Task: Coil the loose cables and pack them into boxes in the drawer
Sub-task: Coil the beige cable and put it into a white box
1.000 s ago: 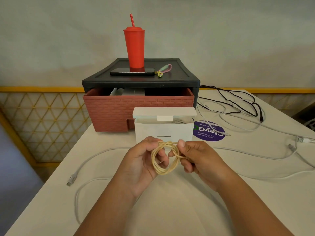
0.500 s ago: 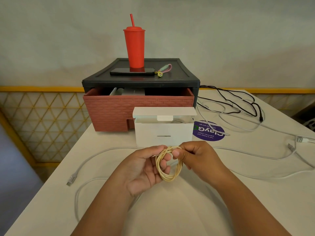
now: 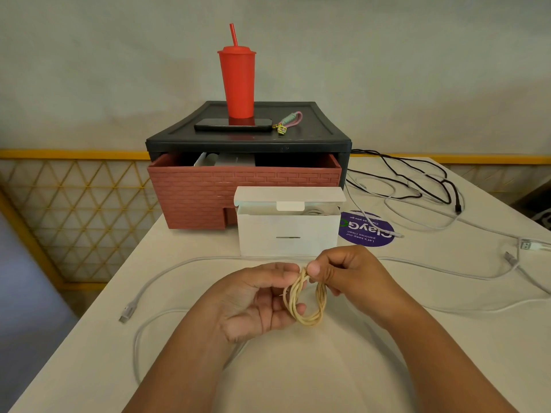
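Both hands hold the yellowish coiled cable (image 3: 307, 307) above the near middle of the white table (image 3: 298, 371), with bare tabletop beneath and nearer the viewer. The left hand (image 3: 256, 302) cradles the loops from the left, fingers curled under and thumb on top. The right hand (image 3: 348, 275) pinches the coil's top between thumb and bent fingers. Just beyond stands one white cardboard box (image 3: 287, 234), lid flap up, directly in front of the one brick-patterned drawer (image 3: 202, 189), which is partly out of the black cabinet (image 3: 247, 142). The table's left edge runs close past a grey plug (image 3: 125, 310); its right side is cut off by the frame. One black cable (image 3: 417, 180) and several white cables (image 3: 447, 272) sprawl to the right. The white ones cross, so I cannot count them. Pale items (image 3: 226, 159) in the drawer are half hidden. One red tumbler (image 3: 237, 81), one phone (image 3: 232, 126) and one key strap (image 3: 287, 122) sit on the cabinet
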`<state>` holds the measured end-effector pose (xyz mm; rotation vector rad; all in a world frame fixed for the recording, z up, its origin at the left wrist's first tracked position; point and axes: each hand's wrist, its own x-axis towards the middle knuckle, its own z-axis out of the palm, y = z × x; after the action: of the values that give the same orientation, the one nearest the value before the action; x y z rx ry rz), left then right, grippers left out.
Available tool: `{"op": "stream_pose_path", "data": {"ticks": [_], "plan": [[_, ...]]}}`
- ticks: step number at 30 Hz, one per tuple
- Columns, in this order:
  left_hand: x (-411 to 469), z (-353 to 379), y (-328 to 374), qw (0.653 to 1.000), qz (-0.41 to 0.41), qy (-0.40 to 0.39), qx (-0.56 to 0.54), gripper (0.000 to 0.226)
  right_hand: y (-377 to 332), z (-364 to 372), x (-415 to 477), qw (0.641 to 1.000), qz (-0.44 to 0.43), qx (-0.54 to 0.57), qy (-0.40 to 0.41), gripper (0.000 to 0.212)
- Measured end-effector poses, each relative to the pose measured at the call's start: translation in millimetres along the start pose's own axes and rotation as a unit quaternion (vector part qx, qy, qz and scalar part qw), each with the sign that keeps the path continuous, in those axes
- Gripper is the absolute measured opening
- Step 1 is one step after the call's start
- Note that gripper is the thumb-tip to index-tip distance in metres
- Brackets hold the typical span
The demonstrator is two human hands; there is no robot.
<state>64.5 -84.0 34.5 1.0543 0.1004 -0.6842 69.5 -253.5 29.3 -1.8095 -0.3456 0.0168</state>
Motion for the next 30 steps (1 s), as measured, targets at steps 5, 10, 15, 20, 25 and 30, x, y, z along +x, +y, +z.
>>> {"op": "stream_pose_path", "data": {"ticks": [5, 10, 15, 20, 25, 30], "plan": [[-1, 1, -2, 0.995, -0.004, -0.083, -0.054, 0.026, 0, -1, -1, 0.998, -0.032, 0.041, -0.023, 0.034], [2, -5, -2, 0.991, -0.004, -0.121, -0.048, 0.048, -3, 1, -2, 0.998, -0.029, 0.043, -0.036, 0.017], [-3, 0, 1, 0.993, 0.023, -0.117, 0.006, 0.022, -4, 1, -3, 0.998, -0.024, 0.037, -0.037, 0.021], [-2, 1, 0, 0.992, 0.069, -0.087, 0.057, 0.019, 1, 2, 0, 1.0, -0.011, 0.015, -0.016, 0.025], [2, -3, 1, 0.994, 0.075, -0.078, 0.031, 0.008, 1, 0, 1, 0.999, 0.001, -0.025, 0.021, 0.029], [7, 0, -6, 0.986, 0.129, 0.013, 0.11, 0.019, 5, 1, 2, 0.993, 0.006, -0.1, 0.059, 0.033]]}}
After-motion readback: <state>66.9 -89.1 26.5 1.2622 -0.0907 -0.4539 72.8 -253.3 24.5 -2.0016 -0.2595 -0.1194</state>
